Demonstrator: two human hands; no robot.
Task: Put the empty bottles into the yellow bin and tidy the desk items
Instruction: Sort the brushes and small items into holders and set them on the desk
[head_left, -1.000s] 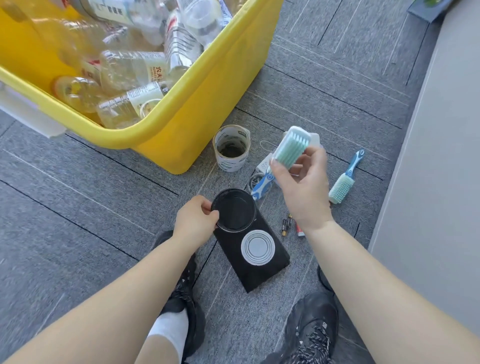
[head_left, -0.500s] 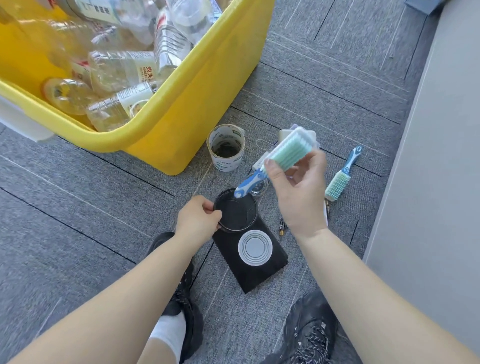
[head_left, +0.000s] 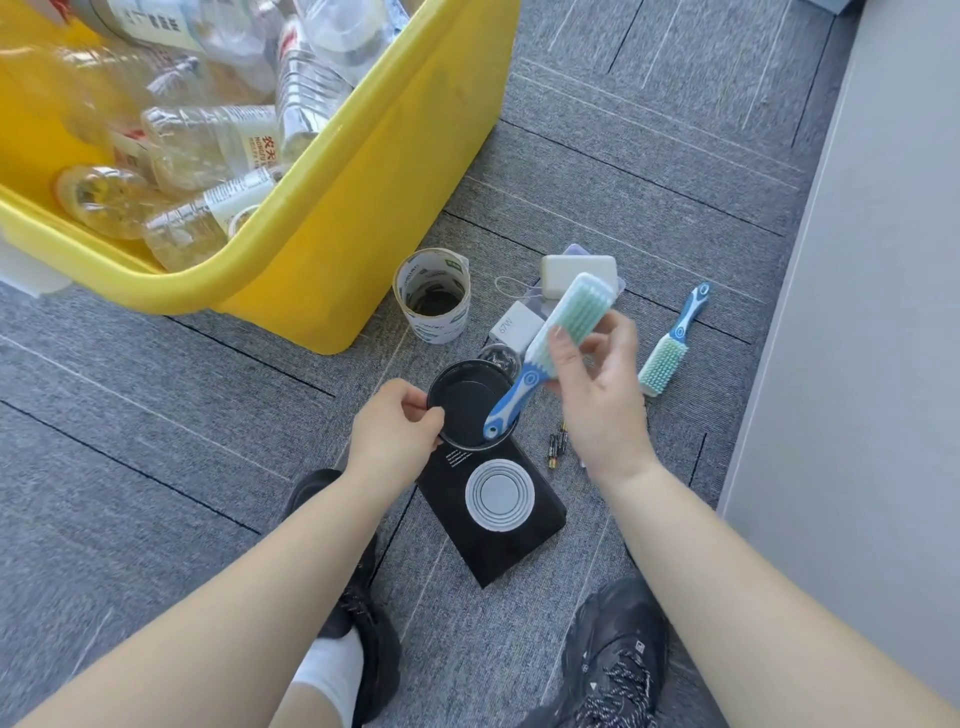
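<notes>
Presently the person's left hand (head_left: 397, 423) is pinched on the rim of a round black container (head_left: 470, 402), which stands at the upper end of a black box (head_left: 493, 512) lying on the grey carpet floor (head_left: 156, 415). The right hand (head_left: 597, 387) is closed around the head of a scrubbing brush (head_left: 563, 327), bristles up, its blue-and-white handle angled down so the tip sits over the black container's opening. The yellow bin (head_left: 374, 171) stands beyond and left of the container, with clear empty bottles (head_left: 208, 145) piled inside. Beyond the container lie a tape roll (head_left: 434, 296), a white charger marked 67W (head_left: 511, 327) and a white block (head_left: 576, 270). A second brush (head_left: 670, 345) lies right of the container; small batteries (head_left: 555, 449) lie near its right side.
</notes>
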